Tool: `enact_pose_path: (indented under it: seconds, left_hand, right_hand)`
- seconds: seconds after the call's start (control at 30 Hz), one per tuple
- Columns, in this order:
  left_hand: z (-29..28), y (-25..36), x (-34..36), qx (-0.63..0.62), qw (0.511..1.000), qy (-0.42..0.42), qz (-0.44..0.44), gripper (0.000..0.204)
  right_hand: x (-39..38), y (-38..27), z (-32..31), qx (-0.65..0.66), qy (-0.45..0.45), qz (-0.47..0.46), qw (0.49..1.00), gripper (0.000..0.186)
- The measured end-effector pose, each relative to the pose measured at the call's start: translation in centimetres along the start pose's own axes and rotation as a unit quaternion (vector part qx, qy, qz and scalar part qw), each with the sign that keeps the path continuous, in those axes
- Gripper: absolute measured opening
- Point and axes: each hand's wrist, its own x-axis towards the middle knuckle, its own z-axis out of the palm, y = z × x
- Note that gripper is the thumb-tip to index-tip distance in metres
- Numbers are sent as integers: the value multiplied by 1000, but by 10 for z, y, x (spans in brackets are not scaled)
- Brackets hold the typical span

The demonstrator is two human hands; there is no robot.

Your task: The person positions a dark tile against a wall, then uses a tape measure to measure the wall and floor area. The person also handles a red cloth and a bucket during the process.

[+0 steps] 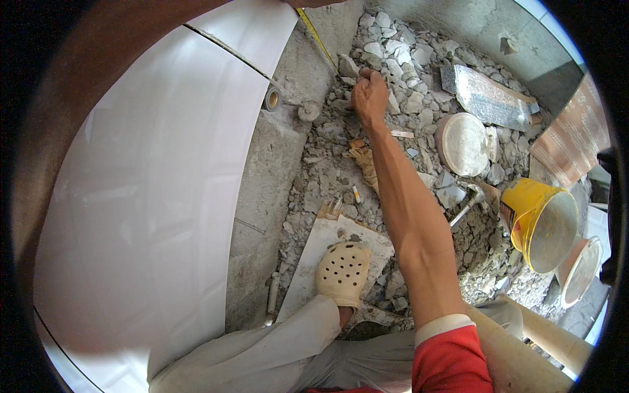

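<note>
A yellow tape measure blade (318,40) stretches over the concrete strip beside a large white tile (151,183). Its lower end runs to the fingertips of my right hand (370,98), which is closed above the rubble and pinches there. My left arm arches close and blurred along the left and top rim. Of my left hand (318,2) only a sliver shows at the top edge, by the tape's upper end; its fingers are cut off from view. A roll of tape (271,99) rests at the tile's edge, near a round grey lump (308,111).
Broken rubble (419,78) covers the ground. On it lie a hammer (466,206), a round lid (462,144), a metal sheet (491,98) and a tipped yellow bucket (540,223). My cream clog (344,272) stands on a white tile piece (308,262). Pipes (524,340) lie lower right.
</note>
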Motion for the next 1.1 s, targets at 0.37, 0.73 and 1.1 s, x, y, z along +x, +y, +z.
enact_pose_path:
  seconds: [0.37, 0.73, 1.1]
  left_hand:
    - [-4, 2, -1, -7, 1000, 2, 2, 25]
    - [-12, 2, -8, -27, 1000, 4, 5, 27]
    - [8, 34, 2, -178, 981, -76, 34, 29]
  right_hand:
    - [6, 6, -7, 266, -27, 155, 951, 17]
    - [9, 19, -8, 198, 135, 118, 964, 10]
    - [10, -64, -122, 330, 201, 70, 920, 8]
